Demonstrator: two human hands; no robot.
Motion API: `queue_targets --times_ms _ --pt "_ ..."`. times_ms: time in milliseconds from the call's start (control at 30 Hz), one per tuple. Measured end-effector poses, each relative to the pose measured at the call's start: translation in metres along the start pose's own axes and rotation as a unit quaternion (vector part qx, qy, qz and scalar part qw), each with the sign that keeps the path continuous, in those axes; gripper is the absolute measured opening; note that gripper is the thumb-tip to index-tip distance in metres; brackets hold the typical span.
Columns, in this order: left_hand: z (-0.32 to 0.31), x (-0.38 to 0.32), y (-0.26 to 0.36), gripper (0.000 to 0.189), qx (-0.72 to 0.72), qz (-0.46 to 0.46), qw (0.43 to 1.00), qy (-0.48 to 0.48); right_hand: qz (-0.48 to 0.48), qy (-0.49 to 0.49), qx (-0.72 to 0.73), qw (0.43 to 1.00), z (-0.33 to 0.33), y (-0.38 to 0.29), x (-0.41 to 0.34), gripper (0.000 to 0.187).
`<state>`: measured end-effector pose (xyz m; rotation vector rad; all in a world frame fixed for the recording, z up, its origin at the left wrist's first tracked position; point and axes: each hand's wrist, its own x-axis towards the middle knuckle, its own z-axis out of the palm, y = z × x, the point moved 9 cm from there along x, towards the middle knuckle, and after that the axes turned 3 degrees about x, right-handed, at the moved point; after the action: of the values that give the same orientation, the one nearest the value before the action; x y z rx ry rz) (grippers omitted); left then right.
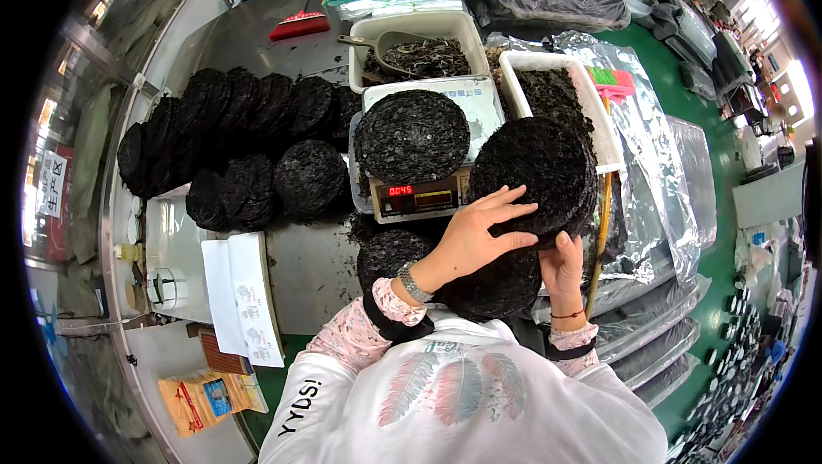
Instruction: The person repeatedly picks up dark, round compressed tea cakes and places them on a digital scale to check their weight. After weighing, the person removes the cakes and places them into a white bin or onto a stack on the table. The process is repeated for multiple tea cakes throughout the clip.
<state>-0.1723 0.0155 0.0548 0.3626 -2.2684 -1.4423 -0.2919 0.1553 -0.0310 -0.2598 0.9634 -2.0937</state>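
Observation:
Several black discs of dried seaweed form a thick stack at the right of a digital scale. My left hand lies over the stack's lower left part, fingers spread on the top disc and thumb along its near edge. At the near right edge of the stack is my right hand, thumb upward; its grip is partly hidden. One round seaweed disc rests on the scale, whose display shows red digits. Below my left hand, more seaweed discs lie close to my body, partly covered by my forearm.
Rows of seaweed stacks fill the left side. Behind the scale, a white bin holds loose seaweed and a scoop. Another bin stands right, beside a broom. A red brush and paper sheets lie left.

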Motion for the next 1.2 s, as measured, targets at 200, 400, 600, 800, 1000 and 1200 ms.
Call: queue_targets --times_ms 200,400,600,800,1000,1200 --pt "-0.015 -0.01 -0.04 0.022 -0.159 -0.123 0.976 0.085 -0.013 0.01 0.055 0.998 -0.009 0.009 -0.001 0.061" --pt "-0.151 -0.051 -0.054 0.019 -0.185 -0.003 0.877 0.443 0.031 0.031 0.165 0.985 -0.006 -0.001 0.005 0.064" --pt "-0.075 -0.013 -0.034 0.049 0.316 0.097 0.937 0.11 -0.015 0.003 0.06 0.998 -0.007 -0.001 0.005 0.06" --pt "0.001 -0.017 0.005 0.055 0.101 0.095 0.99 0.032 -0.038 0.008 -0.015 0.999 0.012 -0.004 -0.005 0.056" --pt "-0.136 -0.037 -0.086 0.035 0.025 -0.202 0.936 0.286 -0.041 0.023 0.034 0.998 -0.007 -0.015 -0.006 0.056" --pt "-0.021 -0.029 -0.007 0.08 0.193 0.032 0.979 0.053 -0.024 -0.015 0.022 0.999 0.022 -0.013 -0.016 0.065"
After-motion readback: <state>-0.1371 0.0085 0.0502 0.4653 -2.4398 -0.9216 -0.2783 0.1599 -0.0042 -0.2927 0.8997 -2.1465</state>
